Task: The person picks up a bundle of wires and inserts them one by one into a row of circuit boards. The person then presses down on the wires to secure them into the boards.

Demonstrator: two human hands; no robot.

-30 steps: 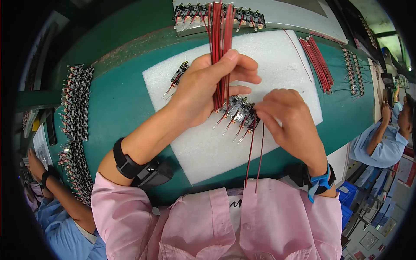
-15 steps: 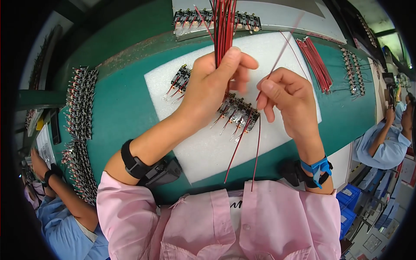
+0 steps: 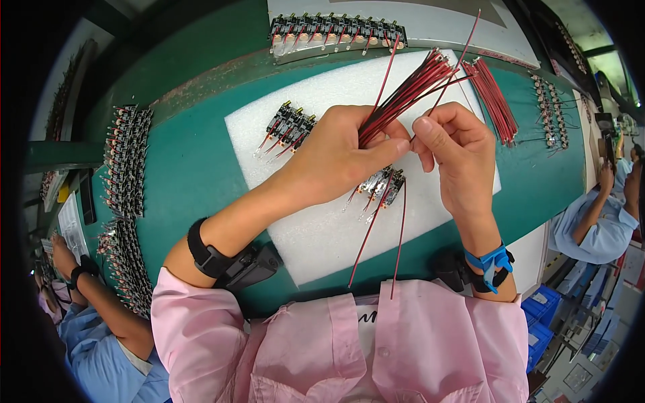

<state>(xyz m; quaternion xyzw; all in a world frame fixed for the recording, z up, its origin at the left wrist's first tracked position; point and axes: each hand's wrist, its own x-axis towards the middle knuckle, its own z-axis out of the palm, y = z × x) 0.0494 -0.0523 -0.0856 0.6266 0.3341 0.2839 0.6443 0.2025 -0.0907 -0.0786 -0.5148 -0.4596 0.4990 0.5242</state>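
Observation:
My left hand [image 3: 339, 158] is closed around a thick bundle of thin red and black wires [image 3: 413, 94], which fans out to the upper right. Between the thumb and fingers of my right hand [image 3: 458, 144] a single thin wire [image 3: 470, 41] is pinched, sticking up beside the bundle's ends. Both hands hover close together over a white foam sheet [image 3: 322, 245]. On the foam, partly hidden by my left hand and forearm, lies a row of small black circuit boards [image 3: 289, 126]. Two long red wires [image 3: 366, 245] trail from its right end toward me.
Another row of boards [image 3: 336, 30] stands along the far ledge. More red wires [image 3: 494, 101] and strings of small parts [image 3: 549, 111] lie at the right. Long stacks of boards [image 3: 127, 161] line the green table's left side. Co-workers in blue sit left [image 3: 107, 349] and right [image 3: 588, 225].
The wire bundle has tipped from upright toward the right, its ends now near my right hand. My left hand has turned with it, and more boards at the far ledge show.

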